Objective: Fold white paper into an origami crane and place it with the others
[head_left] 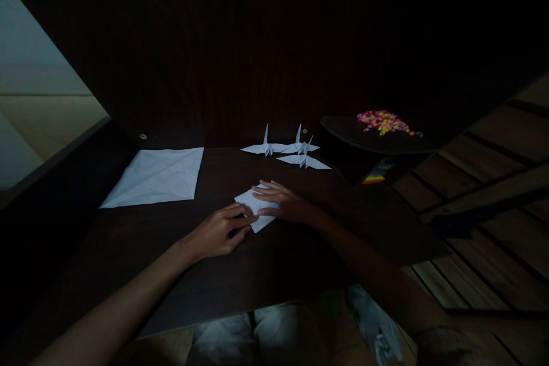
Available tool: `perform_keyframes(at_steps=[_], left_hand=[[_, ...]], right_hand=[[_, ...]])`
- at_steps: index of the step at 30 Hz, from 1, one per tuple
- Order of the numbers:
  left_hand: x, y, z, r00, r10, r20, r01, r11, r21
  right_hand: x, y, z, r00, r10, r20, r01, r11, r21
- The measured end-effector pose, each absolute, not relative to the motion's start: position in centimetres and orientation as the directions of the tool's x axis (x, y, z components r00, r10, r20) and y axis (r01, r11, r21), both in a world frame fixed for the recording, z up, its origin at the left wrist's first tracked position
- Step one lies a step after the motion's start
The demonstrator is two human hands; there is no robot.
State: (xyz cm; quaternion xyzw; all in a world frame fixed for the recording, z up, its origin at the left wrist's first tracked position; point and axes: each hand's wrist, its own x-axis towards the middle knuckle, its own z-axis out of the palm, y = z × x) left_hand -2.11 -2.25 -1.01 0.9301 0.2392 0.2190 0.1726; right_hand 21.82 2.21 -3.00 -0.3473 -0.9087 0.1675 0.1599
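A small folded square of white paper [256,225] lies on the dark desk [206,274], one corner pointing toward me. My left hand [223,230] touches its left lower edge with bent fingers, the fingertips resting on the paper. Across its upper right part my right hand [278,201] lies flat with the fingers spread, holding the paper down against the desk. Behind it stand three white origami cranes [303,160], wings spread and close together. To the left a larger creased sheet of white paper [160,176] lies unfolded.
On the right a dark curved shelf [343,126] carries a pile of small colourful pieces [386,122]. Below it is something with yellow and orange on it [374,178]. A dark panel [214,57] rises at the back. Wooden slats [484,257] show at right.
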Motion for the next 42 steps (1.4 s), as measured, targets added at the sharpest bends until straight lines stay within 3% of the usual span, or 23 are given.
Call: perform_keyframes(at_steps=[4,9,14,18,25,42], left_hand=[[-2.5,-1.9,-1.1,0.754,0.564,0.337,0.421,-0.808,0.411],[-2.7,-1.8,-1.3,0.690,0.638,0.341,0.510,-0.763,0.397],[-2.1,-2.2,-1.3,0.643,0.690,0.331,0.556,-0.719,0.418],[-1.7,-2.4,-1.0,0.604,0.725,0.332,0.569,-0.684,0.457],[-1.7,-2.4,-0.9,0.603,0.717,0.348,0.538,-0.688,0.487],[-1.6,-2.5,-1.6,0.597,0.687,0.415,0.575,-0.726,0.376]], right_hand=[[21.9,1.8,-2.3,-0.645,0.721,0.254,0.658,0.692,-0.297],[21.9,1.3,-1.7,-0.670,0.650,0.359,0.621,0.755,-0.209],[21.3,0.9,-2.1,-0.789,0.542,0.291,0.471,0.836,-0.282],[20.8,0.8,-2.3,-0.784,0.565,0.256,0.459,0.806,-0.373],[20.9,1.0,-2.2,-0.780,0.572,0.254,0.445,0.793,-0.416],[21.5,0.6,-0.8,-0.774,0.602,0.197,0.514,0.779,-0.359]])
